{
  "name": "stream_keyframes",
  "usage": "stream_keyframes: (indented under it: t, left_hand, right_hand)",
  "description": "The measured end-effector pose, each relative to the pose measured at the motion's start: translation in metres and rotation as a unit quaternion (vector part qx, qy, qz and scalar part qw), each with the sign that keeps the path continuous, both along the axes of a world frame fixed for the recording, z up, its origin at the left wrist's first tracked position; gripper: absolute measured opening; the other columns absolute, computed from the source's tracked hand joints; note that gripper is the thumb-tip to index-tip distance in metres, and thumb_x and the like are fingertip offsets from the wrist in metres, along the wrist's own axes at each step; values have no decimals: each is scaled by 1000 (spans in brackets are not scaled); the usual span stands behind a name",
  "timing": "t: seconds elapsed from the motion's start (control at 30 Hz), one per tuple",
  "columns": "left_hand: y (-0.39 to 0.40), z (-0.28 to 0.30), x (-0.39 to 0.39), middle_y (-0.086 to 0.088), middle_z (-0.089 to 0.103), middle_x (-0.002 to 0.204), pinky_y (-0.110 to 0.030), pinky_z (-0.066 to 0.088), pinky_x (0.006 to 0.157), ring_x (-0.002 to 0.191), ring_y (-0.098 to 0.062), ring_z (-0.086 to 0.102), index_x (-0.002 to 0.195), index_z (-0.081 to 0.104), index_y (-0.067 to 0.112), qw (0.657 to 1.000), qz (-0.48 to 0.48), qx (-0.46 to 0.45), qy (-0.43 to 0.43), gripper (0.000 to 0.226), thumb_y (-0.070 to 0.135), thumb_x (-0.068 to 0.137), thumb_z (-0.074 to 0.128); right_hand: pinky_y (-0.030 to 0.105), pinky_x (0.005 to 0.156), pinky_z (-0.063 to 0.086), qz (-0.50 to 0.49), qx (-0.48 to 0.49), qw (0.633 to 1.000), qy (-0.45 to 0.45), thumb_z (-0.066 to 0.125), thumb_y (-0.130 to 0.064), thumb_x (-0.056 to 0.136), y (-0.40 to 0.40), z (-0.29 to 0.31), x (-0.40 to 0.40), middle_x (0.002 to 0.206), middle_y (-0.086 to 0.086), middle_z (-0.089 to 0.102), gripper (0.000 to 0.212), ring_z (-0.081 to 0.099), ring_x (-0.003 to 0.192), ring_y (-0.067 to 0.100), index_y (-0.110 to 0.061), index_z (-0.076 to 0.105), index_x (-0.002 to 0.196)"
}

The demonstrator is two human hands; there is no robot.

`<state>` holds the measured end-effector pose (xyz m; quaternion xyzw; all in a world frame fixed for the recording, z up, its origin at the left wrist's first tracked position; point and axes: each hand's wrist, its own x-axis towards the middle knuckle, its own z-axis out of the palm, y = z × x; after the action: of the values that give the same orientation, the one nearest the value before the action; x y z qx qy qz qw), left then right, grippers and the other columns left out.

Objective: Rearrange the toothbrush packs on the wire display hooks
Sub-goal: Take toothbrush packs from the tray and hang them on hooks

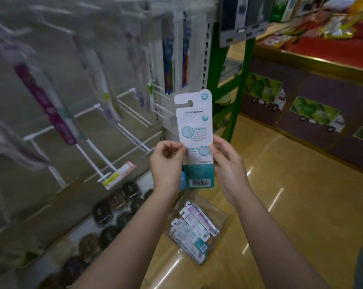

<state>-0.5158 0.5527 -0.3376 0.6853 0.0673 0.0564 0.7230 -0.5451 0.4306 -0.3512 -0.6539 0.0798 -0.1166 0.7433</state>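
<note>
Fingers of both hands pinch toothbrush pack (195, 130), barcode showing, its small print unreadable.

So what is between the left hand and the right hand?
In the head view, the toothbrush pack stands upright between the left hand and the right hand; each pinches one side edge.

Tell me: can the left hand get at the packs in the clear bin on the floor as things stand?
Probably not yet. The left hand and right hand both pinch the held pack by its edges. The bin is open-topped with its packs exposed, but it sits low, so freeing the hand and bending comes first.
</note>
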Motion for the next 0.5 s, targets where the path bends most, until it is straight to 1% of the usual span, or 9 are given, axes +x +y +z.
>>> stream_keyframes:
  t: [0.07, 0.1, 0.17, 0.2, 0.27, 0.33, 0.4, 0.43, 0.5]
  left_hand:
    - [6, 29, -9, -10, 66, 87, -44, 52, 72, 76, -24, 60, 83, 58, 15, 1000, 0, -1, -22, 15, 6, 82, 69]
    - [9, 44, -14, -6, 65, 91, -37, 53, 73, 79, -20, 62, 89, 58, 13, 999, 1, -7, -32, 15, 9, 82, 70]
    - [16, 69, -23, 0, 64, 96, -16, 53, 71, 85, -8, 62, 102, 57, 10, 999, -2, -23, -41, 26, 14, 82, 72]
    - [20, 80, -26, 2, 63, 99, -13, 52, 72, 88, -6, 61, 106, 55, 10, 999, -5, -30, -45, 30, 16, 81, 72]
    - [30, 96, -28, 2, 63, 102, -15, 52, 76, 92, -7, 62, 108, 54, 11, 998, 0, -31, -50, 35, 18, 80, 73]
    - [42, 111, -25, 4, 63, 101, -10, 50, 73, 88, 0, 61, 109, 53, 9, 997, 20, -32, -63, 37, 16, 79, 73]
    - [53, 123, -24, 5, 62, 103, -5, 48, 70, 89, 4, 60, 112, 53, 9, 996, 42, -34, -72, 40, 18, 79, 74]
    - [59, 127, -25, 4, 63, 105, -5, 48, 72, 91, 3, 60, 113, 54, 9, 995, 56, -43, -74, 41, 19, 79, 74]
    - [70, 132, -26, 0, 63, 108, -12, 51, 80, 97, -3, 62, 113, 55, 9, 990, 90, -64, -83, 42, 21, 78, 74]
  right_hand:
    - [49, 93, 51, 2, 6, 1000, -1, 53, -21, 95, 10, 28, -7, 117, -5, 66, 25, 63, 108, 17, -40, 63, 107]
    - [50, 94, 50, 7, 7, 1000, -1, 54, -22, 94, 17, 42, -11, 118, -6, 66, 25, 62, 109, 18, -40, 63, 109]
    - [50, 97, 48, 18, 0, 1000, -8, 55, -24, 93, 29, 66, -17, 118, -9, 66, 26, 60, 112, 17, -41, 62, 112]
    - [48, 98, 47, 27, -12, 999, -14, 56, -26, 93, 36, 79, -19, 118, -12, 65, 26, 59, 112, 14, -44, 61, 110]
    - [42, 99, 47, 49, -30, 998, -27, 56, -28, 92, 49, 98, -21, 117, -19, 63, 25, 57, 111, 7, -48, 59, 107]
    - [34, 97, 48, 85, -35, 995, -50, 56, -29, 92, 64, 113, -18, 113, -26, 63, 25, 57, 110, 1, -49, 60, 106]
    - [30, 97, 49, 129, -29, 989, -62, 57, -30, 92, 77, 122, -12, 117, -20, 63, 25, 58, 111, 1, -47, 62, 109]
    - [30, 98, 49, 150, -29, 986, -66, 57, -31, 92, 82, 126, -10, 121, -15, 61, 25, 58, 111, 1, -47, 61, 110]
    - [24, 97, 48, 194, -37, 977, -80, 56, -29, 92, 92, 135, -5, 125, -13, 57, 27, 56, 111, -4, -50, 59, 109]
